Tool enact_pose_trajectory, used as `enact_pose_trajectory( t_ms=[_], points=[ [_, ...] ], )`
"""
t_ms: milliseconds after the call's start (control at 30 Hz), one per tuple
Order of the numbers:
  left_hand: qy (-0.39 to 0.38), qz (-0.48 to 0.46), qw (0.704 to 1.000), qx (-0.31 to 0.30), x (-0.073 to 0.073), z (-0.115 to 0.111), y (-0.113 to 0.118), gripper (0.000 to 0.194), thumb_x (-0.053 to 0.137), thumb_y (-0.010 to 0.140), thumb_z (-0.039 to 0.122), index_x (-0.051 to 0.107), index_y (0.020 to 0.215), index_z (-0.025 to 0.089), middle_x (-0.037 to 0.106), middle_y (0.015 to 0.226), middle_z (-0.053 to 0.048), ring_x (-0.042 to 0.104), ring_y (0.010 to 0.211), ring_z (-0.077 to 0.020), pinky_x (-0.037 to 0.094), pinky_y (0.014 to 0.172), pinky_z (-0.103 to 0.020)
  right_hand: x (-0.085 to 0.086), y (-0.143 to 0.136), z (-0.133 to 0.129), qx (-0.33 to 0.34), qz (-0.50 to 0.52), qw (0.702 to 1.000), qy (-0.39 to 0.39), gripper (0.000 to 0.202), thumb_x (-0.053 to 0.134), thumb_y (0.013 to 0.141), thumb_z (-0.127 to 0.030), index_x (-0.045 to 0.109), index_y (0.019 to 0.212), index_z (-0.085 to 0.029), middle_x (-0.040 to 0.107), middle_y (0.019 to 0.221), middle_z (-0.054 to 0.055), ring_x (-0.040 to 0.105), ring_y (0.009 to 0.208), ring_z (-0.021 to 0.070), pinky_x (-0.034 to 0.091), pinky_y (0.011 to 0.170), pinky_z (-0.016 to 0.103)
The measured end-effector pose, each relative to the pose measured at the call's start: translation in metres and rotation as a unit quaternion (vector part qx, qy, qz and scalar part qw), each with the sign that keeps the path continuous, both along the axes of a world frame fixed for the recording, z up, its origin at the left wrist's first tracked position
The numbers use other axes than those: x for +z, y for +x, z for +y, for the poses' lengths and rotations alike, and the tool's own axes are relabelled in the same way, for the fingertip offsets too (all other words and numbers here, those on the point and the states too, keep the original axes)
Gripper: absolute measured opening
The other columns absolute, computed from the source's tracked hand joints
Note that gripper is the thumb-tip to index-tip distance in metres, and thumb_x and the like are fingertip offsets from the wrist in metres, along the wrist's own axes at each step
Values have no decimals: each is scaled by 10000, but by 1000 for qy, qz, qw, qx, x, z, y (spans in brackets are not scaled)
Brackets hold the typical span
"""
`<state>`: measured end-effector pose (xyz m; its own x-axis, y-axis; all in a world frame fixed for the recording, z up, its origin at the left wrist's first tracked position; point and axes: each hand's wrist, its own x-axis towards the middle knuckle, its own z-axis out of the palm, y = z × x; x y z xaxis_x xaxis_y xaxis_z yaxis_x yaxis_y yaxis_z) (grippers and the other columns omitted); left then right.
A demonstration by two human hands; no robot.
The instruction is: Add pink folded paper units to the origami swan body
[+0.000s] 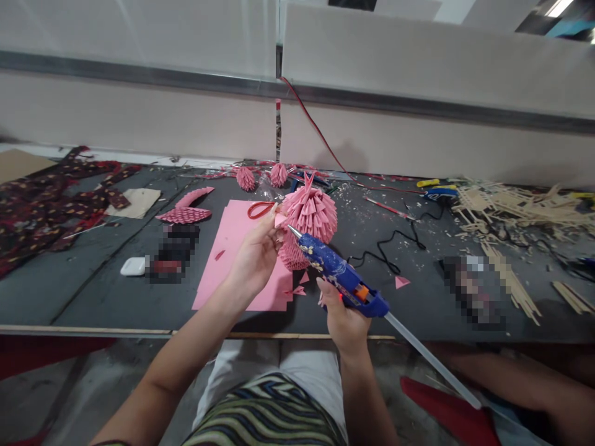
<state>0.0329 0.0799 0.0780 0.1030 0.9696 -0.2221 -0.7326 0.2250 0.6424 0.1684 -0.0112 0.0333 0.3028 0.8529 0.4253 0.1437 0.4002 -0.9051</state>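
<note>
My right hand [346, 319] is wrapped round a blue glue gun [332, 266] with a long glue stick out of its back end. The gun's metal nozzle points up and left, close to the fingers of my left hand [255, 257]. Those fingers pinch a small pink folded paper piece [281, 219], beside a pink folded-paper model [312, 214] with a spiky round top. The model stands at the right edge of pink paper sheets [225, 266]. Small pink triangles [299, 290] lie near its base.
Two pink paper balls [245, 178] sit at the back, and a curved pink piece [186, 215] lies left. A black cord [385, 257] and wooden sticks [511, 282] are at right. Patterned cloth [56, 204] covers the far left. Another person's arm [511, 384] is at lower right.
</note>
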Motion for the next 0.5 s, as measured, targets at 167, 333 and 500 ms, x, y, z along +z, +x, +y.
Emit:
enact_pose_trajectory(
  t_ms=[167, 333, 500],
  points=[
    [-10, 0, 1000, 19, 2, -1, 2, 63, 724, 884, 218, 729, 864, 158, 701, 755, 21, 592, 615, -57, 459, 612, -173, 9, -1, -2, 63, 4, 998, -24, 101, 701, 910, -303, 706, 874, -209, 696, 757, -13, 603, 613, 109, 532, 617, 231],
    [-4, 15, 1000, 9, 7, 1, -1, 54, 753, 864, 236, 736, 874, 185, 675, 720, 40, 563, 580, -42, 449, 593, -162, -12, 11, 0, -11, 47, 999, 0, 227, 724, 881, -368, 661, 749, -195, 631, 644, -27, 583, 547, 113, 509, 560, 243],
    [109, 111, 988, 19, 21, 21, -5, 33, 759, 865, 260, 761, 880, 230, 707, 796, 30, 573, 630, -69, 463, 627, -202, -48, 40, 19, -38, 92, 995, -16, 315, 690, 874, -455, 658, 719, -182, 653, 618, -11, 547, 468, 107, 467, 469, 241]
  ],
)
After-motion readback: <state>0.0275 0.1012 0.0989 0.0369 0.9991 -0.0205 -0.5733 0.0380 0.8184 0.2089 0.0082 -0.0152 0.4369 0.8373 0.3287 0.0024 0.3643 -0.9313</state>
